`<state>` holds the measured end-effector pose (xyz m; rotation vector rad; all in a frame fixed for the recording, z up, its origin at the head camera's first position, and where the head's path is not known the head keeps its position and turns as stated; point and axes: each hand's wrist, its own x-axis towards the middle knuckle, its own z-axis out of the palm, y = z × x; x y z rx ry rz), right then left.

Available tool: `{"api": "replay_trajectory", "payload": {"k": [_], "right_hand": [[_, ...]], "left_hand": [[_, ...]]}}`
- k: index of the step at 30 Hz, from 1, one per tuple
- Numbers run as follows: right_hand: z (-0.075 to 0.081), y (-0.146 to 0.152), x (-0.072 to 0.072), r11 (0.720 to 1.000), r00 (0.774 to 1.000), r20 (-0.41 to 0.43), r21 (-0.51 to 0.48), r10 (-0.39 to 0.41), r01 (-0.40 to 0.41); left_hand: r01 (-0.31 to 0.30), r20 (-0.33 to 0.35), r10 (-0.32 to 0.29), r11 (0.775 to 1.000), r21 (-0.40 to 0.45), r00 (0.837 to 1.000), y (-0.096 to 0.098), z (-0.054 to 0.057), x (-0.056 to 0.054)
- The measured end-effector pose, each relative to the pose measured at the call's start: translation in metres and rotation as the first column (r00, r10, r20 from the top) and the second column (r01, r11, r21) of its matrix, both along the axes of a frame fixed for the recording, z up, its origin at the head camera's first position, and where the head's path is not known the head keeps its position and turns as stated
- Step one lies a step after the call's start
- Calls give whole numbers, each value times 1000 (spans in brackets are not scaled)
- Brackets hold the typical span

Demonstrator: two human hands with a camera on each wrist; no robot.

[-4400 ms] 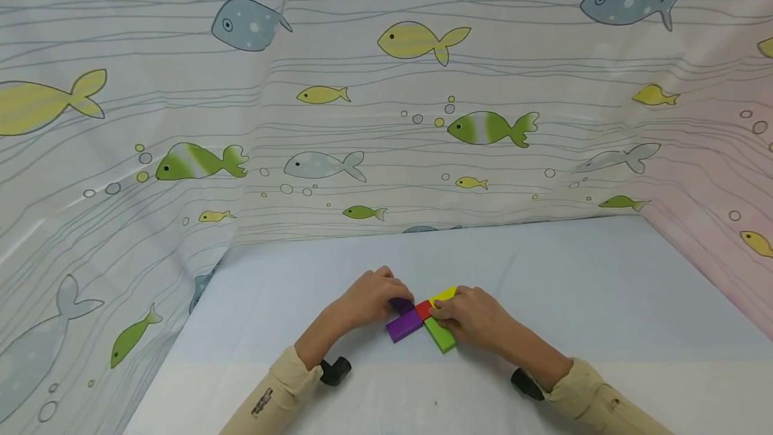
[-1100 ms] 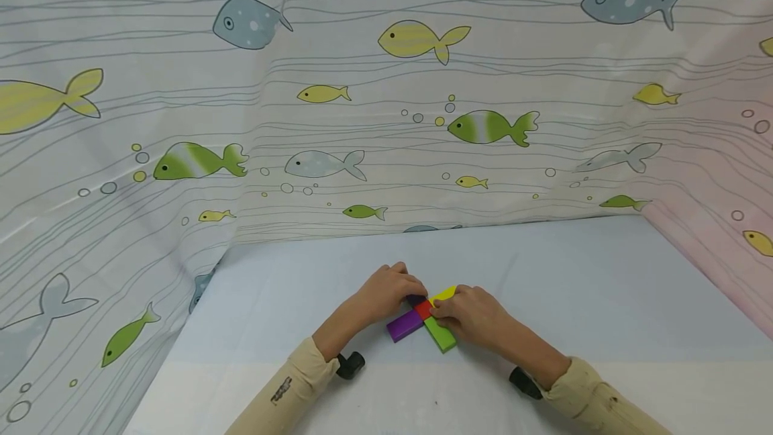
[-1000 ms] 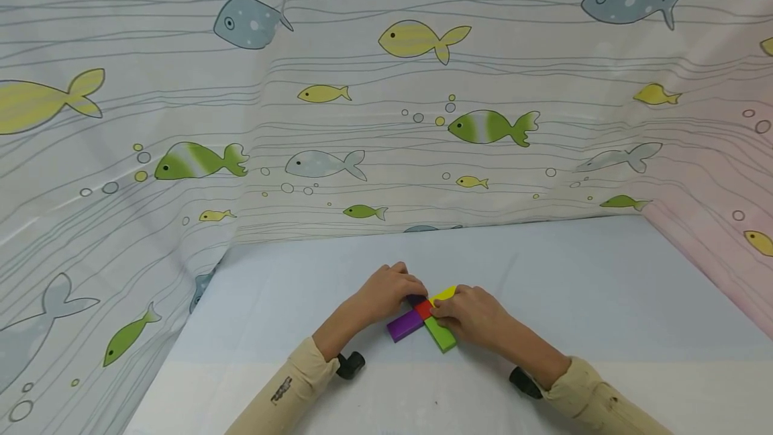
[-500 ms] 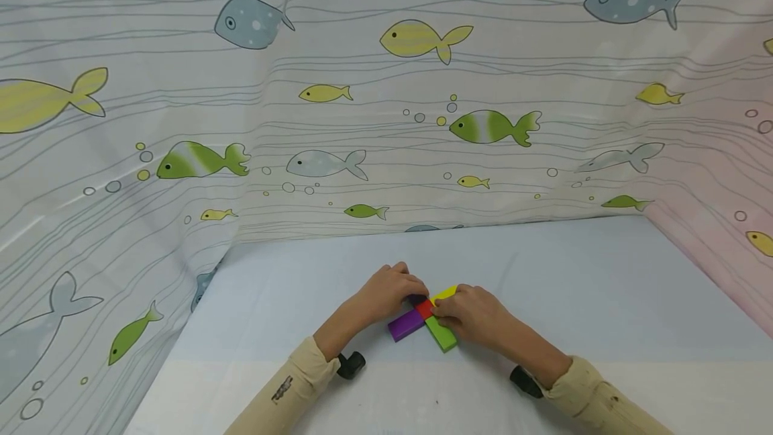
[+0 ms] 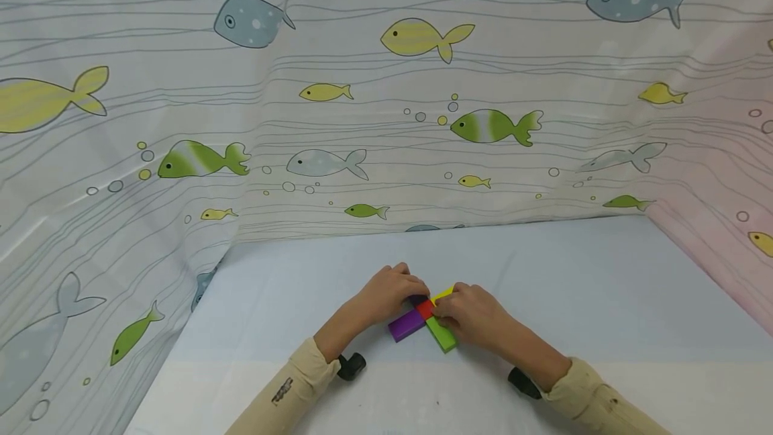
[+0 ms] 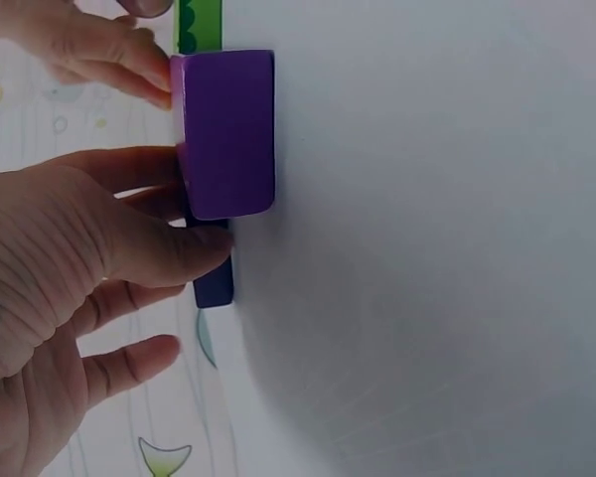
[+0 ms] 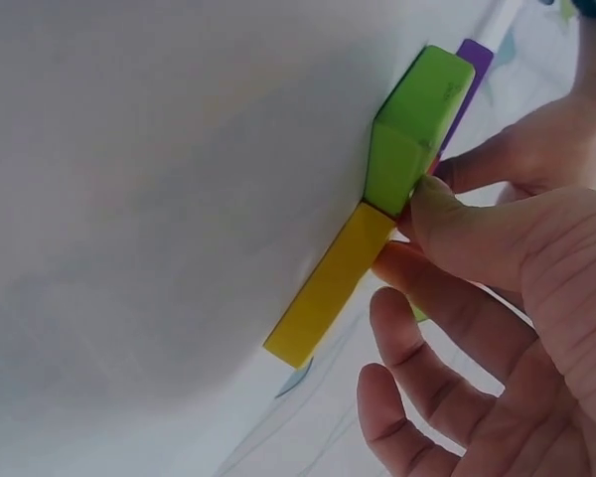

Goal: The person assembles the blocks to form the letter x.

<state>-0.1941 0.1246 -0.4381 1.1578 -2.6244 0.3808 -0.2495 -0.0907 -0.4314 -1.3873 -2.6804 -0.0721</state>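
Note:
In the head view, several coloured blocks lie in a pinwheel round a small red block [image 5: 425,309]. My left hand [image 5: 389,294] pinches a dark blue block [image 6: 215,283] between thumb and fingers, its end at the red block's upper left. The purple block [image 5: 407,325] points to the lower left, close under that hand. My right hand [image 5: 477,314] grips the inner end of the yellow block [image 7: 333,283], thumb tip beside the red block and the green block [image 7: 417,129]. The right hand's other fingers are loosely bent. Part of the yellow block is hidden behind this hand.
The blocks lie on a pale table [image 5: 574,287]. Behind and to the sides hangs a white curtain [image 5: 362,126] with printed fish. Black wrist devices, one at the left cuff [image 5: 351,366] and one at the right cuff [image 5: 524,382], sit close above the table.
Compared with several seconds ago, my left hand has moved right, bringing the dark blue block up to the red one. Over the last second, both hands have stayed almost still.

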Motion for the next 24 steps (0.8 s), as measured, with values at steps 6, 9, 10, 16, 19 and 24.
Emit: {"api": "replay_trajectory", "payload": {"k": [6, 9, 10, 16, 19, 24], "right_hand": [[1, 2, 1, 1000, 1000, -10, -2, 9, -9], [1, 1, 1, 1000, 1000, -10, -4, 18, -18], [0, 1, 1, 1000, 1000, -11, -5, 17, -18], [-1, 5, -1, 1000, 999, -26, -14, 26, -26], [1, 10, -1, 999, 998, -47, -32, 40, -41], [5, 21, -2, 998, 995, -97, -57, 1, -7]], "left_hand": [[2, -1, -2, 1000, 16, 1000, 1, -2, 1], [3, -7, -3, 1000, 24, 1000, -1, -2, 3], [3, -12, -3, 1000, 28, 1000, -1, -2, 3], [7, -60, -4, 999, 54, 998, -9, -4, 4], [-12, -70, 18, 996, 84, 997, -16, -3, 4], [-55, -69, 65, 990, 131, 995, -32, -2, 3]]}}
